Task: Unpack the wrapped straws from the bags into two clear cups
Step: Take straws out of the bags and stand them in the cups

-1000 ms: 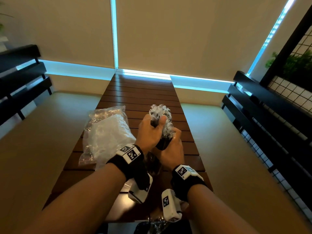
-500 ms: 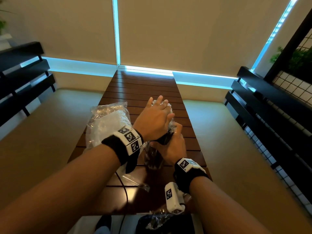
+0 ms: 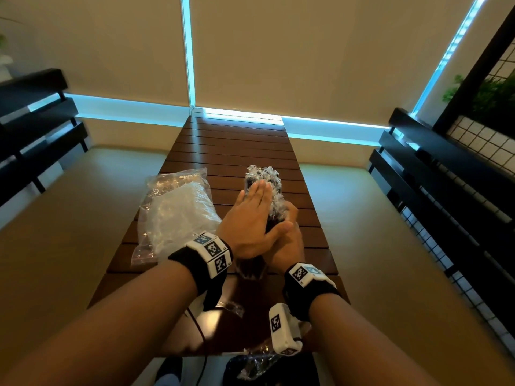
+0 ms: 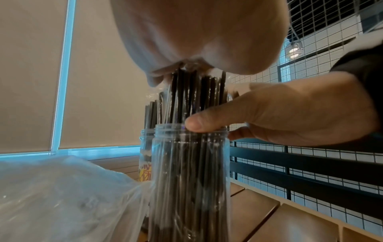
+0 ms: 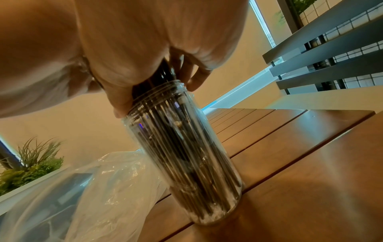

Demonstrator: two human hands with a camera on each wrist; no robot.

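Note:
A clear cup (image 3: 249,270) (image 4: 190,180) (image 5: 186,147) stands on the slatted wooden table (image 3: 237,146), packed with dark straws in clear wrappers (image 3: 264,176) (image 4: 186,98). My left hand (image 3: 250,215) (image 4: 196,32) lies flat, fingers straight, pressing down on the straw tops. My right hand (image 3: 287,246) (image 4: 290,111) (image 5: 145,49) grips the straw bundle just above the cup's rim, thumb on the rim. A second cup (image 4: 146,147) with a yellow label holds straws right behind the first.
A large clear plastic bag (image 3: 178,213) (image 4: 62,196) (image 5: 103,188) lies left of the cups. Crumpled plastic (image 3: 253,363) sits at the near table edge. Black slatted benches (image 3: 446,176) flank the table. A planter (image 5: 31,163) stands at the left.
My left hand has let go of the straw tops, opened flat and now presses on them. The right hand keeps its grip at the rim.

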